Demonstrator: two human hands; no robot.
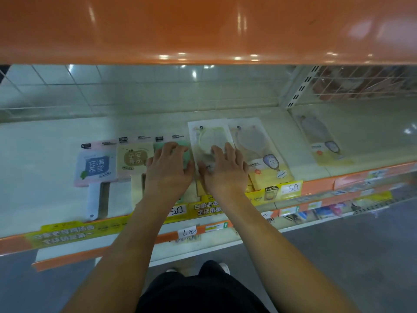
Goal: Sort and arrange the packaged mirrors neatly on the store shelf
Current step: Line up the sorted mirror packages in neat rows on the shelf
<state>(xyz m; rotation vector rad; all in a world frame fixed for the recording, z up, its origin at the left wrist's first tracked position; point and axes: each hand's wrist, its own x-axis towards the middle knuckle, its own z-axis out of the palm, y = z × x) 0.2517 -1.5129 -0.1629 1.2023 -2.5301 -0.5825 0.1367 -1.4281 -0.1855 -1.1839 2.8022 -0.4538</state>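
While our left hand [169,170] and right hand [223,171] lay flat, seemingly ungripping, on mirror packs [211,141], squaring edges mattered.

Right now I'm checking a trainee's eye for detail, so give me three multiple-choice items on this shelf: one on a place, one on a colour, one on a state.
1. Where does the mirror pack with the pink backing lie?
A. At the left end of the row
B. Under the right hand
C. Alone on the far right

2. What colour is the pack under the left hand?
A. Red
B. Green
C. Black

3. How do the hands meet the packs?
A. Both lift packs off the shelf
B. Both rest fingers-down on packs lying flat
C. Both hang clear of the shelf

Key:
1 A: the pink pack is leftmost, beside the beige pack.
2 B: green shows beyond the left hand.
3 B: the right hand rests on the clear round-mirror pack, which lies on the shelf.
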